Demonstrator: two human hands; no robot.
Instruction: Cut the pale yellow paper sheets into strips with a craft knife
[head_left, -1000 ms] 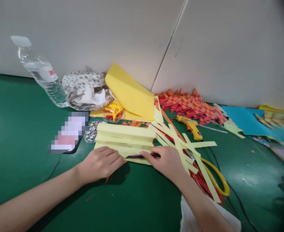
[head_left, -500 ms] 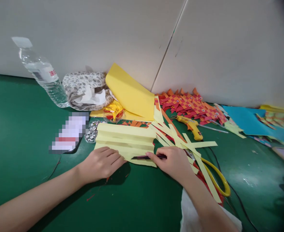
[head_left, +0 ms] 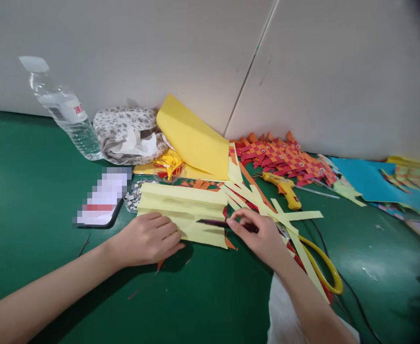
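Observation:
A pale yellow sheet of paper (head_left: 195, 200) with several crosswise folds lies on the green table. My left hand (head_left: 151, 239) is closed over its lower left corner, fingers curled on the sheet. In my right hand (head_left: 256, 234), at the sheet's right edge, is a dark, slim craft knife (head_left: 210, 222) with a pointed tip. The thumb and fingers pinch it, and its tip points left above the paper. Beside the right hand lie loose pale yellow paper strips (head_left: 303, 216) and yellow-handled scissors (head_left: 333, 274), partly covered by the strips.
A water bottle (head_left: 67, 112), a phone (head_left: 104, 196) and a bag of small googly eyes (head_left: 133, 197) stand or lie left. Behind are a patterned tissue pouch (head_left: 124, 119) and yellow card (head_left: 195, 138). A yellow glue gun (head_left: 285, 188) and woven red-orange paper fish (head_left: 281, 155) lie right.
My right hand has lifted slightly off the sheet, with the knife still pinched. The sheet and my left hand have shifted slightly left.

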